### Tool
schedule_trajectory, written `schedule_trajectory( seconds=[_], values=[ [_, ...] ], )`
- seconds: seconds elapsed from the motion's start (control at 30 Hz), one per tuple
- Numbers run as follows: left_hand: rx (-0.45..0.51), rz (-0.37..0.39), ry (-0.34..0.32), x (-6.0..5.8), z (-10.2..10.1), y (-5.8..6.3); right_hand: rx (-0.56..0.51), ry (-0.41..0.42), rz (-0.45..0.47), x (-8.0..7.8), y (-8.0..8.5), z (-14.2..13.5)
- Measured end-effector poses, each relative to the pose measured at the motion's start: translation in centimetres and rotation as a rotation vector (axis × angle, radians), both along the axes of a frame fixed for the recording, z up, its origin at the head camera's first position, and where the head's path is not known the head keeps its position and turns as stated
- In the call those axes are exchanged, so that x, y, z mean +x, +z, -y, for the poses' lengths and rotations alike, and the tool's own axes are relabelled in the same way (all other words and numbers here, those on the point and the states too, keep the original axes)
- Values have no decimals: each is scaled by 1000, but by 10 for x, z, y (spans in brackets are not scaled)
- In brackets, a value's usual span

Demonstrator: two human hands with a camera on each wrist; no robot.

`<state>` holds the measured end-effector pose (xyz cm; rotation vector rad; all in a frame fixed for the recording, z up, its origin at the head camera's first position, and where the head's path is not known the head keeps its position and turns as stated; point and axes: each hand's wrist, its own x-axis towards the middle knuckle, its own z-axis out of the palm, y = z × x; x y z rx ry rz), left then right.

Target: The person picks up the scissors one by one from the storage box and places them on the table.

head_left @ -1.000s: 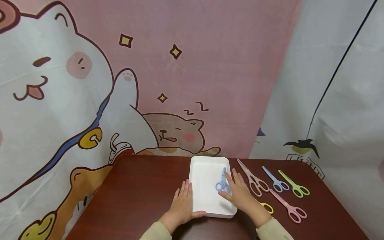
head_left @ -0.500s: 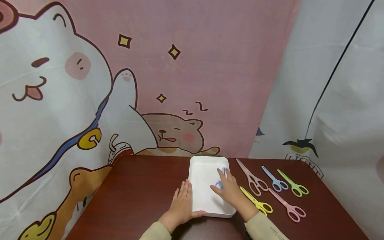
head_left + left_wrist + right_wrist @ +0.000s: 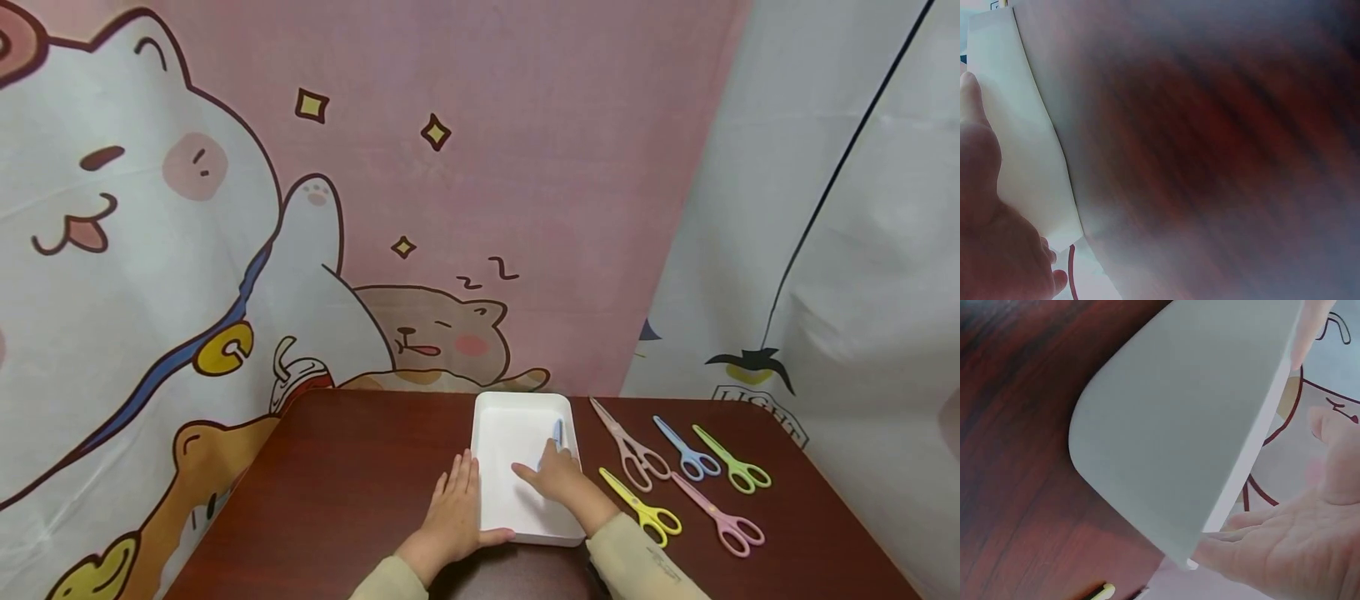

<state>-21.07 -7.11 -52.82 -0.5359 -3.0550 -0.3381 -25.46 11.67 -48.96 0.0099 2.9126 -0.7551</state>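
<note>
A white rectangular tray (image 3: 506,512) stands on the dark table, with small blue scissors (image 3: 557,430) inside at its right. My left hand (image 3: 453,512) lies along the tray's left side, its fingers straight and its thumb at the front edge. In the left wrist view, that hand (image 3: 997,244) is beside the pale tray wall (image 3: 1029,137). My right hand (image 3: 561,477) reaches over the right rim and covers the blue scissors' handles. Its thumb is spread away to the left. The right wrist view shows its palm (image 3: 1291,544) over the rim, fingertips hidden behind the tray wall.
Right of the tray lie several more scissors: a pale pink pair (image 3: 630,446), a blue pair (image 3: 690,450), a green pair (image 3: 733,460), a yellow pair (image 3: 641,507) and a pink pair (image 3: 722,515). A cartoon-printed cloth (image 3: 585,208) hangs behind the table (image 3: 360,467).
My right hand has moved left and down into the tray, over the blue scissors, uncovering the yellow scissors outside. My left hand has stayed at the tray's side.
</note>
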Motion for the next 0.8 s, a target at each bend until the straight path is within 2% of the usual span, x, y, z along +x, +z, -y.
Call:
schedule_trajectory(
  seconds=[0.17, 0.6, 0.8],
  values=[
    [1, -4, -3, 0, 0, -1, 57, -33, 32, -9, -7, 1],
    [30, -34, -17, -1, 2, -5, 85, -88, 46, -23, -12, 6],
    [44, -44, -21, -2, 2, -8, 174, -93, 25, -27, -17, 8]
  ],
)
